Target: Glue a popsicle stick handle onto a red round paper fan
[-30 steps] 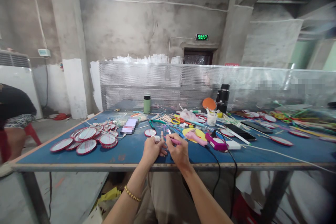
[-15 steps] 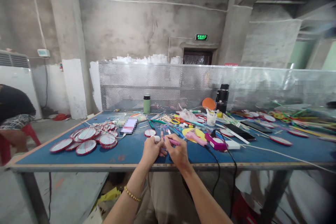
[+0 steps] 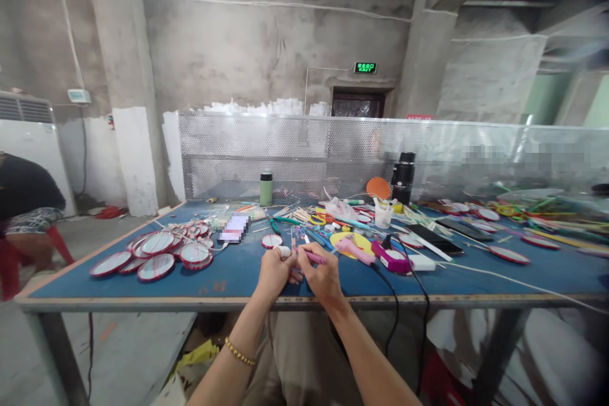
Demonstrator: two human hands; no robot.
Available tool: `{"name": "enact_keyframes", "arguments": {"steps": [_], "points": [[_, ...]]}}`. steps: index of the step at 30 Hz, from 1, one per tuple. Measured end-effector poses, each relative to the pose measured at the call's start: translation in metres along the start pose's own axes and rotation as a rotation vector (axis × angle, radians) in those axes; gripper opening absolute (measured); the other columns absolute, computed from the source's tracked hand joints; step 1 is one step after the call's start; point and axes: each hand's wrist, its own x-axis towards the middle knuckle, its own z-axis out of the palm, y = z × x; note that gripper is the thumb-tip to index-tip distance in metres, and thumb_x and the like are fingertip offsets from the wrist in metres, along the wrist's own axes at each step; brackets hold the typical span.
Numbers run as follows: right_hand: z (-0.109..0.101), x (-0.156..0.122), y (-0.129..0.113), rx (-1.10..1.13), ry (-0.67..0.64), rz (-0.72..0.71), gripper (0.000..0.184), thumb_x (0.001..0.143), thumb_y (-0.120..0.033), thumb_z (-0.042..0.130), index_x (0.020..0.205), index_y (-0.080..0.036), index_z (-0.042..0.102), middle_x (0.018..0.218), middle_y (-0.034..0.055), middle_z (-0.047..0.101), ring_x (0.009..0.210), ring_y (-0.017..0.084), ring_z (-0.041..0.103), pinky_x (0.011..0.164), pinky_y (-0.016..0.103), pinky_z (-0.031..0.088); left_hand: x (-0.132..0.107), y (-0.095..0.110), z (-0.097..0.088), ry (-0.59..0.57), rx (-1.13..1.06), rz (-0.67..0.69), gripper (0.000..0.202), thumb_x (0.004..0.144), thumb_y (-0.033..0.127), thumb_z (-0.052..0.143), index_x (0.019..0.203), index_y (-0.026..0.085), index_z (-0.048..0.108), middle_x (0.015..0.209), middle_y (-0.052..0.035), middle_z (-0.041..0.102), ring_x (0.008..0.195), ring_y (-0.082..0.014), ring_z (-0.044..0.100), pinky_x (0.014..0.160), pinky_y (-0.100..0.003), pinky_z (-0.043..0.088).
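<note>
My left hand is closed just above the front edge of the blue table, with a white wrap around one finger. A thin strip stands up between my two hands; what my left fingers grip is too small to make out. Close beside it, my right hand is closed around a pink-purple pen, its tip towards the left fingers. Just beyond the hands lies a round white disc with a red rim.
A pile of red-rimmed discs lies left, near a phone. To the right are a pink glue gun, a purple box and cords. A green bottle and black flask stand behind. Someone sits far left.
My hands and the pen stay almost exactly in place. At the far left, the seated person has shifted slightly.
</note>
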Motion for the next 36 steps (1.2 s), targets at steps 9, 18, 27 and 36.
{"name": "enact_keyframes", "arguments": {"steps": [9,18,27,36], "points": [[0.0001,-0.0008,0.0033,-0.01,0.013,-0.001,0.021,0.092,-0.026,0.055,0.076,-0.02,0.066,0.068,0.0005,0.068,0.06,0.014,0.061,0.062,0.023,0.049,-0.0015,0.0003,-0.0003,-0.004,0.006,0.004,0.028,0.096,0.036,0.06,0.114,0.014,0.063,0.106,-0.0065,0.068,0.085,-0.0176,0.068,0.074,-0.036,0.059],[-0.0006,0.0006,0.0003,-0.007,-0.005,-0.014,0.021,0.092,-0.026,0.055,0.074,-0.02,0.066,0.065,-0.0006,0.067,0.058,0.013,0.06,0.058,0.022,0.047,-0.0021,0.0017,-0.0002,-0.012,0.005,0.0,0.029,0.096,0.036,0.06,0.116,0.014,0.063,0.11,-0.0073,0.067,0.089,-0.019,0.068,0.077,-0.038,0.058],[0.0007,-0.0004,0.0041,-0.018,0.024,-0.015,0.02,0.092,-0.026,0.055,0.076,-0.02,0.065,0.069,0.0009,0.069,0.062,0.015,0.063,0.063,0.023,0.049,-0.0003,-0.0009,-0.0003,-0.02,-0.002,0.003,0.028,0.096,0.036,0.06,0.115,0.014,0.063,0.107,-0.0068,0.068,0.086,-0.0178,0.068,0.074,-0.036,0.059],[0.0003,0.0005,0.005,-0.03,0.031,-0.013,0.02,0.092,-0.026,0.055,0.075,-0.02,0.065,0.068,0.0009,0.069,0.061,0.015,0.063,0.062,0.024,0.049,0.0013,-0.0027,-0.0008,-0.024,-0.007,0.011,0.029,0.096,0.036,0.06,0.115,0.014,0.063,0.107,-0.0069,0.068,0.087,-0.018,0.068,0.075,-0.036,0.059]]}}
